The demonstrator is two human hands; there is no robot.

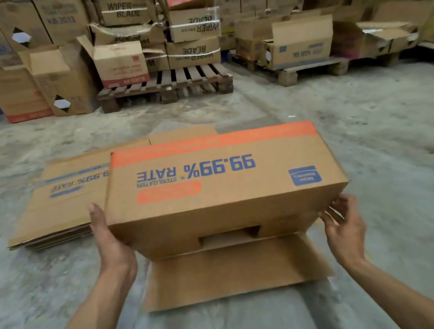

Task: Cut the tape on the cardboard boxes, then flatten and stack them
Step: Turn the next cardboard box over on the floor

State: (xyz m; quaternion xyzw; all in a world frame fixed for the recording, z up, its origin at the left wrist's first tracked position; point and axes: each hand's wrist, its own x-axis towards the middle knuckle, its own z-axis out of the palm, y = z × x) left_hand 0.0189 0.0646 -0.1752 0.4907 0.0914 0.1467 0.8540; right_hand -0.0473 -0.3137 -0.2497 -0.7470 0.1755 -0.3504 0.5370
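Observation:
A cardboard box (pixel 222 189) with an orange band and blue "99.99% RATE" print is held above the floor in front of me, one bottom flap (pixel 232 271) hanging toward me. My left hand (pixel 109 238) presses flat against its left end, thumb up along the edge. At the box's lower right corner is my right hand (pixel 343 222), fingers loosely curled; whether they touch the box is unclear. A stack of flattened boxes (pixel 62 200) lies on the floor just behind and left of the held box.
Grey concrete floor (pixel 393 153) surrounds me. Wooden pallets (pixel 166 87) with piled cardboard boxes (pixel 189 26) line the far side; more open boxes (pixel 301 41) stand at the right and at the left (pixel 19 93).

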